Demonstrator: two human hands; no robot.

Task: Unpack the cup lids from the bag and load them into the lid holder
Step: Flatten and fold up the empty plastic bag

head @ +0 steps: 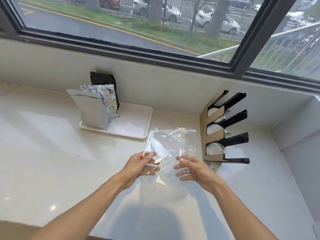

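Counts: hands 2, at 6 o'clock. Clear plastic bag (170,146): 1, centre. Lid holder (223,129): 1, at 3 o'clock, 3 slots, each showing white lids. Foil pouches 3, on 1 white tray (136,125), 10 o'clock.

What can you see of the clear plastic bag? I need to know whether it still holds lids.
The clear plastic bag is thin, glossy and crinkled, held up over the pale counter in front of the lid holder. The left hand pinches its left edge; the right hand pinches its right side. It hangs mostly flat. A faint pale shape shows through, but whether that is a lid cannot be told.
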